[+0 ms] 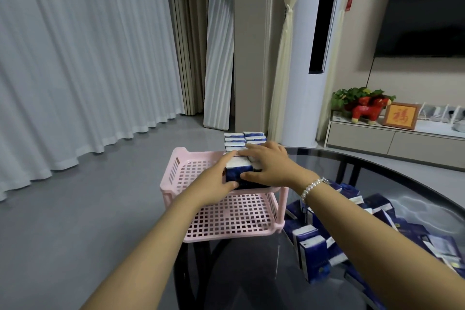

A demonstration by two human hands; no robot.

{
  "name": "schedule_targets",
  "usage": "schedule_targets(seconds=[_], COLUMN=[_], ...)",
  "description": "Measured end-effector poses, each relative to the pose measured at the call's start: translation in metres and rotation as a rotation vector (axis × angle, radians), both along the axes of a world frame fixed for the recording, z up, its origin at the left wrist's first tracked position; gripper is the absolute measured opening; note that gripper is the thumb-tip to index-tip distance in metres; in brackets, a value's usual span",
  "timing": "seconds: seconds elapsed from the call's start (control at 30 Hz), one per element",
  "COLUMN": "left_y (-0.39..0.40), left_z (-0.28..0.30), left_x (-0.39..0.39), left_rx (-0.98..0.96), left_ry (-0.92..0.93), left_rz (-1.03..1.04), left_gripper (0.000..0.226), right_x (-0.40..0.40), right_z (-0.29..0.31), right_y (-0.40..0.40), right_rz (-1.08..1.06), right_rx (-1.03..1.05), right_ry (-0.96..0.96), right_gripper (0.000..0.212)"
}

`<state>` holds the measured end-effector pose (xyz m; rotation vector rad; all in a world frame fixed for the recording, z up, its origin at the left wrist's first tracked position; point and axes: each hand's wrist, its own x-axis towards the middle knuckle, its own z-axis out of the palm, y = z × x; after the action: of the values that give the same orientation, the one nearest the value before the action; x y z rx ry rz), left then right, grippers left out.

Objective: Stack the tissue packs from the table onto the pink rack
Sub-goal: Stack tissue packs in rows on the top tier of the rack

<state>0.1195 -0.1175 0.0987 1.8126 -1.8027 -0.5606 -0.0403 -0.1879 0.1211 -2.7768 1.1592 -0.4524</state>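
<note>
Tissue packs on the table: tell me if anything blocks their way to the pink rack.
Nothing visible does. The loose tissue packs lie right beside the pink rack, whose top shelf is bare on its left side and whose lower shelf holds nothing.

A single head-worn camera looks forward and down from the person's own height; its wide angle bends the curtains at the left and the wall at the right; both forearms reach in from the near edge, so the pink rack (224, 199) sits near and central; the glass table (377, 166) fills the near right; the far room shows above; no second view shares the scene.
</note>
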Motion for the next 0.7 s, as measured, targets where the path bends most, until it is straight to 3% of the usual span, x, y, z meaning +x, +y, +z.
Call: schedule_targets(seconds=[0.2, 0.37, 0.53, 0.7], left_y=[-0.001, -0.001, 0.003, 0.020], left_z=[0.004, -0.001, -0.008, -0.009], left_x=[-0.005, -0.012, -0.014, -0.025], left_rx=[0.099, 0.054, -0.105, -0.353], left_ry=[0.059, 0.093, 0.204, 0.050], left_rz=[0.000, 0.031, 0.070, 0.194], left_gripper=[0.066, 0.064, 0.077, 0.065], right_x=[-0.003, -0.004, -0.008, -0.029], right_z=[-0.010, -0.013, -0.016, -0.019], right_y=[0.001, 0.003, 0.008, 0.028], right_rz=[-0.022, -0.032, -0.076, -0.072], right_rx=[-0.045, -0.053, -0.110, -0.126], right_ry=[0.059, 0.045, -0.063, -0.296], right_gripper=[0.050, 0.048, 0.049, 0.042])
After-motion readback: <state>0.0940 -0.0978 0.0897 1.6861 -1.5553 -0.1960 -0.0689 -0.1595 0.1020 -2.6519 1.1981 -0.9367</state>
